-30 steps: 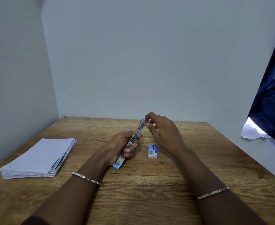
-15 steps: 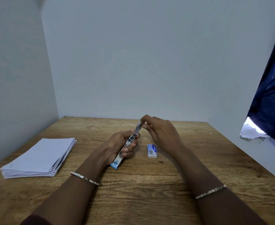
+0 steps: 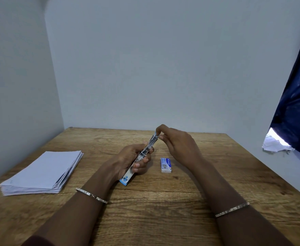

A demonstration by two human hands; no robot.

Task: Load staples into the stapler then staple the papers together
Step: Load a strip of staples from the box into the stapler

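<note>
- Stapler (image 3: pixel 142 157) clasped in left hand (image 3: pixel 128 159), long axis slanting away and up from that grip.
- Right hand (image 3: pixel 178 146) pinches its far tip.
- Staple box (image 3: pixel 166 165) lies just right of the grip, nearer the right hand.

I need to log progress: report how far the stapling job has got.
Done: nothing visibly finished. In hand: the left hand holds the stapler while the right hand pinches its far tip. Left: the staple box lies on the table; the paper stack sits untouched.
</note>
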